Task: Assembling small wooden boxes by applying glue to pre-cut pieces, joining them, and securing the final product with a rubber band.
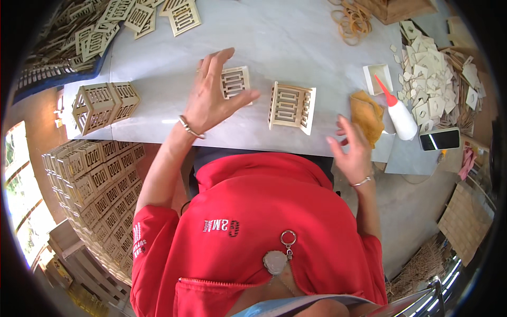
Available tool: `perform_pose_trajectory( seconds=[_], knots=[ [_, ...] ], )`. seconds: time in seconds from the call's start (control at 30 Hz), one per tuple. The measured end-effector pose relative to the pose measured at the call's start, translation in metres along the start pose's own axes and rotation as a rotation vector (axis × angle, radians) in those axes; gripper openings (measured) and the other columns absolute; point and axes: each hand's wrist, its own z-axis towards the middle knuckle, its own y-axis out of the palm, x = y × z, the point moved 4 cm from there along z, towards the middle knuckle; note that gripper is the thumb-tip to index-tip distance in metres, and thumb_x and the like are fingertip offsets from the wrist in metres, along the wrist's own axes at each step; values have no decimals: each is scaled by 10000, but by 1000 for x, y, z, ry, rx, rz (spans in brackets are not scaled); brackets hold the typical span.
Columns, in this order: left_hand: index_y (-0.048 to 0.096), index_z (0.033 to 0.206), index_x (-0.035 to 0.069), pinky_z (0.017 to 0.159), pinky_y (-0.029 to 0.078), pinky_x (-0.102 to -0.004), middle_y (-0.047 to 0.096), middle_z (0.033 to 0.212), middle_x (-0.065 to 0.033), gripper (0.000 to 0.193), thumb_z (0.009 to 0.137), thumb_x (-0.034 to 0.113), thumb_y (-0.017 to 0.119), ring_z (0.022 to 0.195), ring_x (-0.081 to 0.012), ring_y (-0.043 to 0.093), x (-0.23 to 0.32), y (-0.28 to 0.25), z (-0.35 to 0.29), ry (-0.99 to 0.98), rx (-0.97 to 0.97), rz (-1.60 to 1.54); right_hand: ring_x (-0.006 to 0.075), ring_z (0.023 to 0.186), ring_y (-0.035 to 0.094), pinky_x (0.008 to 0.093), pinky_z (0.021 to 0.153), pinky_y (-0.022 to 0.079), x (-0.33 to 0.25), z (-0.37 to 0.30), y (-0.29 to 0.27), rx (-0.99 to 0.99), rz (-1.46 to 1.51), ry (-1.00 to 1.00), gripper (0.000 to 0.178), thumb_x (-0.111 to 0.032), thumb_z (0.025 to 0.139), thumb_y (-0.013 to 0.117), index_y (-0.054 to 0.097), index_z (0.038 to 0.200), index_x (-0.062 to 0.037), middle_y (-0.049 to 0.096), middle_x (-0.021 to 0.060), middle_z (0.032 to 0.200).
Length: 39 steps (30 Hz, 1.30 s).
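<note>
My left hand point(215, 94) hovers open over the grey table, fingers spread, partly covering a flat lattice wood panel point(235, 83). Whether it touches that panel I cannot tell. Right of it stands a partly joined lattice wood frame point(292, 105), its panels upright and meeting at an angle, with neither hand on it. My right hand point(351, 148) is at the table's front edge, fingers apart and holding nothing. Closest to it lies a folded mustard-coloured cloth point(366, 117). A white glue bottle with a red nozzle point(401, 119) lies beyond the cloth, beside a small white box point(377, 79).
Joined lattice boxes point(105, 105) stand at the table's left. Loose panels point(95, 39) heap up behind them in a blue tray. Many more boxes are stacked point(100, 185) below the left edge. Rubber bands point(351, 24), small wood pieces point(430, 79) and a phone point(440, 139) occupy the right.
</note>
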Motion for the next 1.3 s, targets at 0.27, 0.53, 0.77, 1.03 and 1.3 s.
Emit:
perform_pose_trajectory(
  seconds=[0.27,0.53,0.77,1.03,1.3],
  knots=[
    [451,1283,34,973,343,-436,533,1202,-149,822,626,384,800,1146,-322,464,-12,-10,-14,140,-97,337,159,771,618,265,638,501,-27,20,-36,120,100,-74,368,-47,773,695,591,1124,-13,632,98,966],
    [367,1309,-8,985,335,-389,528,1226,-154,823,727,425,754,1162,-251,473,69,-3,-16,45,-26,-698,222,1126,543,345,965,430,-89,48,13,8,839,-222,656,-174,781,746,422,1314,26,545,150,1224],
    [353,1330,-17,975,360,-386,502,1257,-169,816,755,418,736,1148,-246,479,88,5,-16,79,-90,-785,250,1186,490,375,1015,377,-79,52,-3,-66,1020,-183,767,-151,706,784,386,1338,23,480,140,1310],
    [506,1235,-17,914,420,-311,551,1220,-111,410,949,276,529,1124,-171,501,12,33,-45,-404,-115,-877,283,1063,473,410,907,384,-82,62,-27,-174,-294,-508,672,-249,613,772,527,1203,-41,484,124,1186],
    [505,1200,-69,810,507,-303,604,1058,-172,484,887,275,637,998,-195,582,16,53,-48,-462,-181,-952,291,1094,469,421,928,362,-83,67,-12,-244,-398,-517,690,-251,613,761,522,1235,-72,484,124,1222]
  ],
)
